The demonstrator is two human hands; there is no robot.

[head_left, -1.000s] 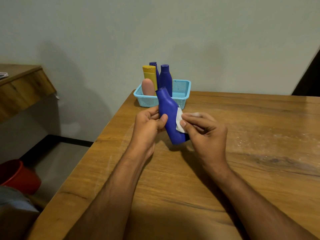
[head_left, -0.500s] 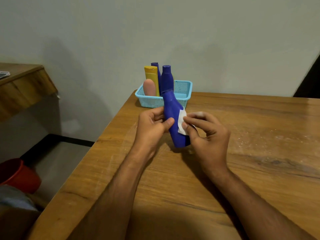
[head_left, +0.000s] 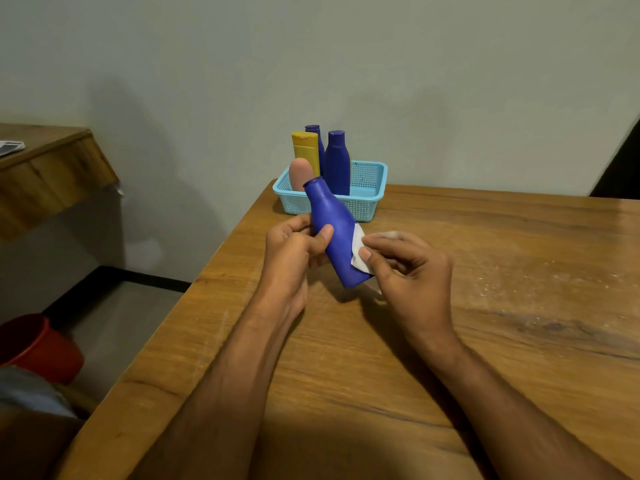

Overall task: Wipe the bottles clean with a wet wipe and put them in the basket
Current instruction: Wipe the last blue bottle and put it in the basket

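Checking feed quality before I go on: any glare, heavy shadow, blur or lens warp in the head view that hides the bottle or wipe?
Head view: dim, even light; no glare on the bottle or wipe. Soft shadows fall on the wall left of the basket and on the table under the hands. Focus is fair, slightly soft. Wide-angle warp bends the frame edges. The left hand and right hand show clearly.

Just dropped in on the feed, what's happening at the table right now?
A person is cleaning a blue bottle held tilted above the wooden table. The left hand grips the bottle around its middle, while the right hand presses a white wet wipe against its lower side. Behind them, the light blue basket already holds four bottles: two blue, one yellow, one pinkish. This one is not yet in the basket.
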